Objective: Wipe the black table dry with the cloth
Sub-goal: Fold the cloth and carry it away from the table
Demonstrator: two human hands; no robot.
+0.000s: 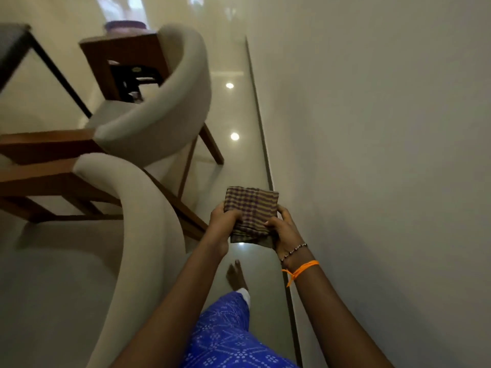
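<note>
A folded checked cloth (251, 208), brown with purple lines, is held in front of me at waist height over the glossy floor. My left hand (221, 221) grips its left edge with the thumb on top. My right hand (285, 231), with a bead bracelet and an orange thread at the wrist, grips its right edge. A dark table top with black legs (16, 43) shows only as a corner at the far upper left, well away from my hands.
Two cream curved-back chairs (159, 102) (138, 208) with wooden legs stand to my left. Behind them a wooden side table (125, 49) carries a purple bowl. A plain wall (385, 128) runs along my right. My bare foot (236, 274) steps on the shiny tiled floor between them.
</note>
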